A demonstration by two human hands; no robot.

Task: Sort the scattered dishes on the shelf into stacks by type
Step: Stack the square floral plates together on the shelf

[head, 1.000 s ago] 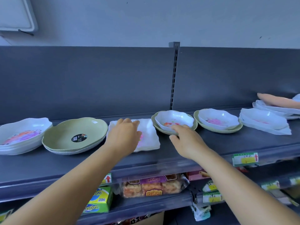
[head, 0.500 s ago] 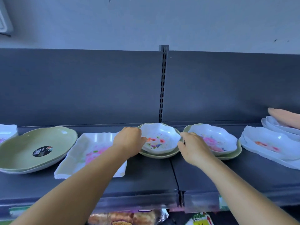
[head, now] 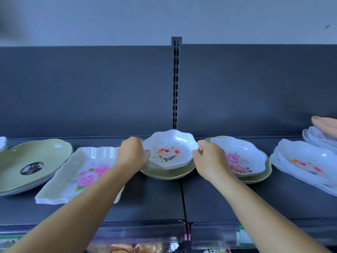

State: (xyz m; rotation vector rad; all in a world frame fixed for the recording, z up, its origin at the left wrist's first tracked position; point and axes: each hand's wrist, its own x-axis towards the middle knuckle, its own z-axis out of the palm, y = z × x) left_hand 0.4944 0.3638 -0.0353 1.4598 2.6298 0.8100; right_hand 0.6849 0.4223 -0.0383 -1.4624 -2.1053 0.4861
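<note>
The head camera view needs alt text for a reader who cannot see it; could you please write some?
Two bare hands, left hand and right hand, grip a white floral bowl by opposite rims above a green plate. More dishes line the dark shelf.

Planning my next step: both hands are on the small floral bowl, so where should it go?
Probably carry the small floral bowl, held by the left hand and right hand, right onto the matching white floral bowl; it now tilts above a green plate, a different type.
</note>
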